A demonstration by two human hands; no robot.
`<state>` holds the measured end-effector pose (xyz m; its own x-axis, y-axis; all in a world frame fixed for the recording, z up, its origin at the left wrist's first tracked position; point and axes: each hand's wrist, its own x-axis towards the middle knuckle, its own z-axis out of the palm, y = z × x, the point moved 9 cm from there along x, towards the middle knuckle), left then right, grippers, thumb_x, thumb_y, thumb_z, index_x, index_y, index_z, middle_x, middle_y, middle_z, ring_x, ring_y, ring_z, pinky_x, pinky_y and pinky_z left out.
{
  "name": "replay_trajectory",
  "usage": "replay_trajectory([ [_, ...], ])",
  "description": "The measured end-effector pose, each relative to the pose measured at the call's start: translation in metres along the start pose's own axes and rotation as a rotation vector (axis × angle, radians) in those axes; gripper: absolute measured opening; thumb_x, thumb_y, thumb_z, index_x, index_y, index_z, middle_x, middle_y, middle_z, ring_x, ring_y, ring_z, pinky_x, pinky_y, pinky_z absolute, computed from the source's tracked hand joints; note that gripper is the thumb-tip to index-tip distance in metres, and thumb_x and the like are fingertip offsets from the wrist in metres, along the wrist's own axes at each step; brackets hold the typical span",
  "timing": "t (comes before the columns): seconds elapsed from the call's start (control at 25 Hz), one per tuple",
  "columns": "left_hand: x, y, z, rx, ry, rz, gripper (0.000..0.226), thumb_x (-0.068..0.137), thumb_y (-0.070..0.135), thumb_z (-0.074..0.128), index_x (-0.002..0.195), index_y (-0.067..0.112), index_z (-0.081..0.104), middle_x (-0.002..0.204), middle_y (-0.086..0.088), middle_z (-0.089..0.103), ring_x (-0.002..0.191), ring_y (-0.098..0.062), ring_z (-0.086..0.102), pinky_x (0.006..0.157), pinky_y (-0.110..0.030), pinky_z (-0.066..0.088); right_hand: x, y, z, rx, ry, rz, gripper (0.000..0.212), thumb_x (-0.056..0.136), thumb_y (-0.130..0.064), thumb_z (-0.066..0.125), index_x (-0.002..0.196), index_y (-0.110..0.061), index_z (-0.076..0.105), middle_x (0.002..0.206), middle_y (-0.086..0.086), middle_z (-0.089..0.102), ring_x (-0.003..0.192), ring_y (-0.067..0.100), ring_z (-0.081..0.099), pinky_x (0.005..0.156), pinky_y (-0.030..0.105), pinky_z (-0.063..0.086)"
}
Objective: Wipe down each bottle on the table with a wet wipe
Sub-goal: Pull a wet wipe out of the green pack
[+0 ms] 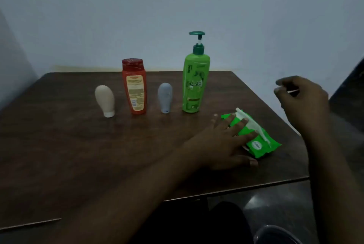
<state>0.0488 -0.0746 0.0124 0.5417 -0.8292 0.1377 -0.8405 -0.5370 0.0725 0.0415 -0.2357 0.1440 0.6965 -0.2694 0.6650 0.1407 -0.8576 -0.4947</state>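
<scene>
Four bottles stand in a row on the dark wooden table [82, 145]: a beige tube [105, 100] on its cap, a red bottle [134, 88], a grey tube [165, 97] and a tall green pump bottle [195, 82]. A green wet wipe pack [258, 144] lies at the front right, with a white flap or wipe [249, 123] standing up from its top. My left hand [224, 141] presses flat on the pack with straight fingers. My right hand [301, 96] hovers above the table's right edge with curled fingers. A thin pale sliver shows between them, too blurred to identify.
A pale wall stands right behind the table. The table's front edge runs close to my body, and the right edge lies under my right forearm. A dark rounded object [275, 234] sits below the table at the bottom right.
</scene>
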Motion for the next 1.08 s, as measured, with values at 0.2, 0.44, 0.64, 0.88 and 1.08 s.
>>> replay_trajectory([
  [0.2,0.015,0.005,0.004,-0.065,0.245,0.070,0.067,0.098,0.060,0.047,0.144,0.012,0.057,0.153,-0.018,0.052,0.137,-0.035,0.051,0.113,-0.050,0.040,-0.019,0.030,0.050,-0.224,-0.403,0.067,0.040,0.091,-0.043,0.060,0.072,-0.008,0.062,0.063,0.007,0.059,0.060,0.021,0.056,0.058,0.032,0.042],
  [0.44,0.010,-0.017,0.018,-0.120,0.183,-0.069,0.078,0.097,0.067,0.049,0.156,0.018,0.041,0.165,-0.013,0.034,0.155,-0.031,0.027,0.127,-0.059,0.016,-0.038,0.017,0.093,-0.240,-0.598,0.029,0.025,0.088,-0.041,0.067,0.075,-0.020,0.063,0.068,-0.001,0.060,0.066,0.016,0.058,0.056,0.031,0.039],
  [0.64,0.012,-0.021,0.029,-0.198,0.052,-0.121,0.084,0.094,0.075,0.047,0.161,0.028,0.030,0.173,-0.004,0.019,0.161,-0.022,0.011,0.126,-0.064,0.006,-0.020,0.018,0.078,-0.273,-0.439,0.026,0.020,0.088,-0.031,0.065,0.073,-0.018,0.064,0.070,0.001,0.060,0.071,0.024,0.057,0.062,0.033,0.044],
  [0.88,0.014,-0.020,0.031,-0.160,-0.028,-0.135,0.085,0.094,0.079,0.037,0.162,0.029,0.027,0.173,-0.002,0.019,0.161,-0.020,0.009,0.123,-0.070,0.000,-0.002,-0.003,0.028,-0.064,-0.203,0.065,0.021,0.091,-0.031,0.061,0.077,-0.015,0.064,0.072,0.003,0.064,0.070,0.020,0.059,0.063,0.034,0.046],
  [1.08,0.000,-0.040,-0.009,-0.702,0.384,-0.257,0.088,0.096,0.080,0.020,0.146,0.016,0.055,0.154,-0.009,0.053,0.146,-0.026,0.045,0.127,-0.042,0.020,-0.002,-0.024,0.029,0.693,-0.244,0.289,0.020,0.094,-0.027,0.058,0.080,-0.014,0.060,0.077,0.006,0.062,0.071,0.023,0.056,0.064,0.037,0.045],
])
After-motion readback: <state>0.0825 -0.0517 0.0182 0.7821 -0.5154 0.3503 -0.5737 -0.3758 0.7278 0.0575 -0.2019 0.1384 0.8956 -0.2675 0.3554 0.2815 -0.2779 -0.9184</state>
